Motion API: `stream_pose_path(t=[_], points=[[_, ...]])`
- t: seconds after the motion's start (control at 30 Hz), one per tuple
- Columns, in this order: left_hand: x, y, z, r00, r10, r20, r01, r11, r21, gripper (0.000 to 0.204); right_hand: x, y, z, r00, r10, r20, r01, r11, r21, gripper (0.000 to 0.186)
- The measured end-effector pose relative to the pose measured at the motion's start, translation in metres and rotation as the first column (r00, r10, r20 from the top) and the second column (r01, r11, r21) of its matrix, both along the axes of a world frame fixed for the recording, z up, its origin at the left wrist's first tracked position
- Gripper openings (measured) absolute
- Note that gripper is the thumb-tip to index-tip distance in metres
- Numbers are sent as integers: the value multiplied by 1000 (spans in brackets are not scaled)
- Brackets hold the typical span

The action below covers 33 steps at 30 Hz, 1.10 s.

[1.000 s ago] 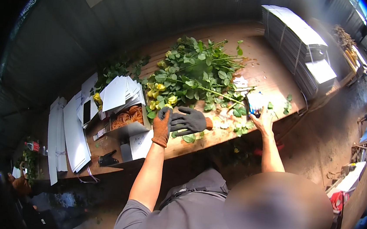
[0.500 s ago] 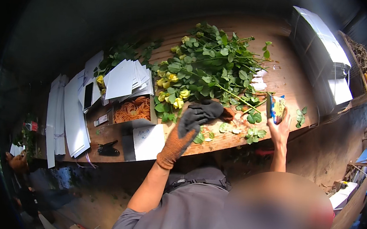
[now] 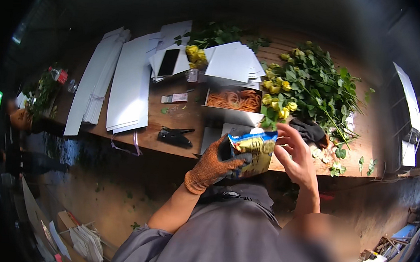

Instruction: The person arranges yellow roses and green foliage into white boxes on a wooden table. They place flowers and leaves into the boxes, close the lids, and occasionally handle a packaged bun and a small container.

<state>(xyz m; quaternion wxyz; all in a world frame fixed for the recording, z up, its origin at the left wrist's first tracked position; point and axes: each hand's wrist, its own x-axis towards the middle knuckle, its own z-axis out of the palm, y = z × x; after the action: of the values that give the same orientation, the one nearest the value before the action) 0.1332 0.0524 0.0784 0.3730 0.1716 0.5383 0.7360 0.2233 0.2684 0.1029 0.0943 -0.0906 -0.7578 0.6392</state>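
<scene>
My left hand [image 3: 219, 160], in an orange and black work glove, grips a blue and yellow packet [image 3: 253, 152] in front of my body at the table's edge. My bare right hand [image 3: 295, 154] is at the packet's upper right corner, its fingers apart and slightly curled. Whether its fingertips touch the packet, I cannot tell. A loose black glove [image 3: 310, 132] lies on the table just beyond my right hand, beside a heap of yellow roses [image 3: 319, 85] with long leafy stems.
A box of orange rubber bands [image 3: 233, 100] stands behind the packet, near stacked white sheets [image 3: 231, 62]. To the left lie black pruning shears [image 3: 175, 137], a phone [image 3: 168, 62] and long white cardboard pieces [image 3: 130, 84]. A strapped white stack [image 3: 407, 111] stands far right.
The packet has come from the right to the front of my body and is now in my gloved left hand. My left hand has left the loose glove. The view has shifted left.
</scene>
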Motion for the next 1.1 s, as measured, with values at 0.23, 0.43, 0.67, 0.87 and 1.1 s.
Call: stream_pose_path(t=[0.23, 0.43, 0.67, 0.87, 1.1], points=[[0, -62, -7, 985, 169, -14, -170, 984, -59, 67, -75, -24, -13, 913, 383, 139, -379, 924, -58, 22], [9, -89, 3, 951, 291, 110, -280, 955, -103, 70, -100, -64, -10, 903, 420, 90, -426, 901, 79, 17], [-28, -88, 0, 948, 313, 47, -314, 949, 15, 59, -123, -81, 3, 882, 470, -36, -458, 872, 173, 15], [-79, -104, -15, 925, 380, -10, -379, 919, -109, 28, -160, -96, -5, 864, 482, 149, -490, 872, 21, 20], [-148, -171, -23, 978, 209, 17, -198, 949, -246, 28, -210, -149, -5, 768, 579, 275, -600, 800, -9, 21]])
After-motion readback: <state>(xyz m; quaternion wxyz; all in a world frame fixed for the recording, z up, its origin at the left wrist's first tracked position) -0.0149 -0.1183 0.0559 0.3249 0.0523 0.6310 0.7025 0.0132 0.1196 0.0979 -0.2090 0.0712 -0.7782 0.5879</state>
